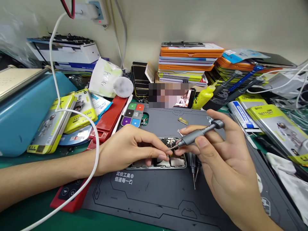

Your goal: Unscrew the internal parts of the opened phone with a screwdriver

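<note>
An opened smartphone (178, 163) lies on the grey work mat, its inner parts exposed. My right hand (223, 160) grips a grey precision screwdriver (192, 137), tilted with its tip pointing down and left over the phone. Close to that tip, my left hand (134, 146) has thumb and forefinger pinched together; whatever they hold is too small to make out. Both hands cover part of the phone. Two more screwdrivers (193, 170) lie on the mat under my right hand.
A coloured screw tray (132, 115) and a small yellow-labelled part (183, 121) lie beyond the phone. A propped phone (190, 98) stands behind, near a yellow bottle (204, 94). Battery packs (280, 128) sit on the right. A white cable (97, 144) crosses over my left forearm.
</note>
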Motion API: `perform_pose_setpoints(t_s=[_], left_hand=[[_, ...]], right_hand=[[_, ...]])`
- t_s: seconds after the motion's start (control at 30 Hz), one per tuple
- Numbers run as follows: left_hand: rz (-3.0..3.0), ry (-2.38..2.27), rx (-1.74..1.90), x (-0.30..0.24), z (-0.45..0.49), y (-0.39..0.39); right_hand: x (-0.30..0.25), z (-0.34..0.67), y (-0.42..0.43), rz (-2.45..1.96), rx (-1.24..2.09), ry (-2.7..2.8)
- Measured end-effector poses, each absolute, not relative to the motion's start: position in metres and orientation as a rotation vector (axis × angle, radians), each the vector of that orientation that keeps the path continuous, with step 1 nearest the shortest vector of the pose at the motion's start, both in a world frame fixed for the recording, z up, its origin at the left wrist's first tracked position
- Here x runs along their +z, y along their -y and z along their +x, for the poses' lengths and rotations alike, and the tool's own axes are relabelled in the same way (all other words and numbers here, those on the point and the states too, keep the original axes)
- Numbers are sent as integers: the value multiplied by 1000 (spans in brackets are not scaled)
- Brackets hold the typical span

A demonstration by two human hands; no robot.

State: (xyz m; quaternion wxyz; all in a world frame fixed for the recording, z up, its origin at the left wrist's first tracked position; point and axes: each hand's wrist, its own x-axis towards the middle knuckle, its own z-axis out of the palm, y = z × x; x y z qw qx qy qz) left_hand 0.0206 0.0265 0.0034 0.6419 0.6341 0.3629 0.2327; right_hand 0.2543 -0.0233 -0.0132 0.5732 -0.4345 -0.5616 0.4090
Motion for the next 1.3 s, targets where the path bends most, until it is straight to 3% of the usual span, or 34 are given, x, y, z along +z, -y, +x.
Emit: perform_pose_setpoints(t_s=[1.3], left_hand=[[1657, -802, 522, 10, 22, -26]], right_hand=[[-3, 252, 22, -1027, 1215, 1054]])
